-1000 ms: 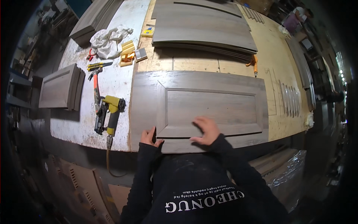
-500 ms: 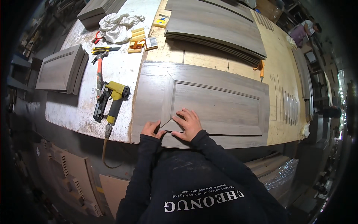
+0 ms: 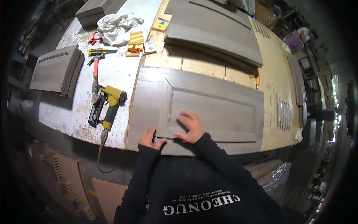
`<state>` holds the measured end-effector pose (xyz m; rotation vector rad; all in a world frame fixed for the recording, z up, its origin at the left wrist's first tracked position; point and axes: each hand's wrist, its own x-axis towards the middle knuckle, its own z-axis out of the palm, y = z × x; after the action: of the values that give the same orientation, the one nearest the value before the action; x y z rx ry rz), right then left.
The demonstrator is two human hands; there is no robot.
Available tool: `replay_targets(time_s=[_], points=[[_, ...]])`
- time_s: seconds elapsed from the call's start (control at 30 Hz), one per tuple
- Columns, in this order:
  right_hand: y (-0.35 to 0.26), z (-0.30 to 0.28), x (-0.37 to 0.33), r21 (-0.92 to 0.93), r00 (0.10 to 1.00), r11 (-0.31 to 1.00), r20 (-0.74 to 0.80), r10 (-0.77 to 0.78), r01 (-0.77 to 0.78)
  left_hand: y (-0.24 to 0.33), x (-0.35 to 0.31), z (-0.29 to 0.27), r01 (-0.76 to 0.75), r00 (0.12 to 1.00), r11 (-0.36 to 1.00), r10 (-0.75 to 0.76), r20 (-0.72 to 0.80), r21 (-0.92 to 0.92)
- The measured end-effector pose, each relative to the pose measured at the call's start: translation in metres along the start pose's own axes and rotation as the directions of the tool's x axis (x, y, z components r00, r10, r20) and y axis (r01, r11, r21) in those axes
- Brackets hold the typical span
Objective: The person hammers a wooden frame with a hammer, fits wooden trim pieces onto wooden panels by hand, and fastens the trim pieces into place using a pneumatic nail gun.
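A grey wood-grain cabinet door panel [image 3: 216, 112] with a raised rectangular moulding lies flat in front of me. My left hand [image 3: 150, 139] rests at the moulding's near left corner, thumb and fingers apart. Just to its right, my right hand [image 3: 191, 127] is over the same corner, its fingers spread and curved and slightly blurred. Neither hand grips anything. A dark line, like a narrow gap, runs along the moulding's near edge. Left of the panel lies a yellow and black nail gun [image 3: 112, 104] with a hose.
A hammer [image 3: 96, 72], a utility knife [image 3: 104, 51], a white cloth [image 3: 113, 30] and small wood blocks [image 3: 136, 38] lie at the left. Stacked panels [image 3: 214, 33] stand beyond the door, near an orange-handled tool [image 3: 257, 77]. Another person [image 3: 296, 39] is at the far right.
My right hand has lifted a little from the moulding corner, and my left fingers have slid slightly off it. The whole view has shifted and tilted a little.
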<state>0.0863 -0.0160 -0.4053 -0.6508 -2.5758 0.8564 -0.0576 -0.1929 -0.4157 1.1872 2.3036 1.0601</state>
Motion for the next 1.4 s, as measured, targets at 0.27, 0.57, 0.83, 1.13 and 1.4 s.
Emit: replay_targets(time_s=[0.27, 0.57, 0.83, 1.13, 1.4], points=[[0.094, -0.098, 0.108, -0.503, 0.916, 0.840, 0.206, 0.345, -0.203, 0.003, -0.015, 0.008, 0.044, 0.999, 0.999, -0.044, -0.022, -0.003], [0.073, -0.059, 0.086, -0.112, 0.962, 0.992, 0.259, 0.084, -0.056, 0.029, -0.085, 0.024, 0.274, 0.934, 0.948, -0.302, -0.189, -0.163], [-0.042, -0.009, -0.021, 0.132, 0.920, 0.978, 0.337, -0.200, 0.164, 0.035, -0.138, 0.066, 0.316, 0.773, 0.563, -0.619, -0.137, -0.764], [-0.032, 0.005, -0.045, -0.003, 0.898, 0.958, 0.351, -0.267, 0.286, 0.026, -0.124, 0.073, 0.178, 0.797, 0.892, -0.378, -0.471, -0.415], [-0.032, 0.003, -0.046, -0.057, 0.884, 0.943, 0.369, -0.286, 0.328, 0.032, -0.124, 0.080, 0.156, 0.767, 0.910, -0.356, -0.534, -0.383]])
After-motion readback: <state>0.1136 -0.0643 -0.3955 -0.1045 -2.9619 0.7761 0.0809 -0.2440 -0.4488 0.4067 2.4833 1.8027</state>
